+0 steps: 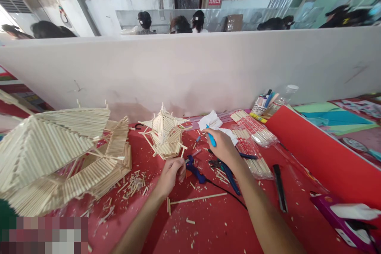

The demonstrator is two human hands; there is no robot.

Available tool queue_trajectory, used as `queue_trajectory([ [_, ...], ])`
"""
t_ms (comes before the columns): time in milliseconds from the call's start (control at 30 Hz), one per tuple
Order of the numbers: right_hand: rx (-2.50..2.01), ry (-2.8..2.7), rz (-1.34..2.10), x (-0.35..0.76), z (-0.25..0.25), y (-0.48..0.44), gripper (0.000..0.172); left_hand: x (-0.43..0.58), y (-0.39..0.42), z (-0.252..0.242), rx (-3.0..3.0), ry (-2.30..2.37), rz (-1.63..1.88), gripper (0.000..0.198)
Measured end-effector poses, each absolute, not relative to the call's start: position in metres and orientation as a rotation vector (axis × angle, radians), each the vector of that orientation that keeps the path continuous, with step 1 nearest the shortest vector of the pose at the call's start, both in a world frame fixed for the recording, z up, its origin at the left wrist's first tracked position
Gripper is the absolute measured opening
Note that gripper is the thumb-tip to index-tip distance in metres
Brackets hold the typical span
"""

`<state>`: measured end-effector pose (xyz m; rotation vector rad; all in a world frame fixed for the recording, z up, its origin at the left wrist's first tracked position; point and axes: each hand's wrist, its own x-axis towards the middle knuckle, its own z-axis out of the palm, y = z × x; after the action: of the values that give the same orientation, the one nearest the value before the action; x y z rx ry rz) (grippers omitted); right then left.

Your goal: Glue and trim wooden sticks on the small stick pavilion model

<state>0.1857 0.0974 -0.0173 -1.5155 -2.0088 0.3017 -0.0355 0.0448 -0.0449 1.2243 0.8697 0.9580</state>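
Note:
My left hand (172,174) is closed in a pinch on a short wooden stick piece, just below a small wooden stick pavilion model (164,132). My right hand (222,145) is wrapped round a blue-handled tool (211,138), its tip pointing up toward a crumpled white tissue (212,121). A blue glue gun (195,171) lies on the red table (226,222) between my hands. A long loose stick (198,198) rests below it.
A large stick-built roof model (56,154) fills the left. Packs of wooden sticks (253,135), pliers (228,172), a black knife (279,186), a pen cup (263,105) and a purple box (347,222) lie right. A white partition (190,71) stands behind; other people sit beyond it.

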Motion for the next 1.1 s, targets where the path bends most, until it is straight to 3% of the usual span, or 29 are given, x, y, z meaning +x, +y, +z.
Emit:
queue_trajectory([
  [200,-1.613,-2.365,0.111,0.168,-0.051,0.100,0.049,-0.033,0.039,-0.038,1.367,0.829,0.858,0.048],
  [1100,-1.453,-2.519,0.112,0.173,-0.071,0.102,0.050,-0.037,0.033,-0.024,1.521,0.826,0.820,0.047],
])
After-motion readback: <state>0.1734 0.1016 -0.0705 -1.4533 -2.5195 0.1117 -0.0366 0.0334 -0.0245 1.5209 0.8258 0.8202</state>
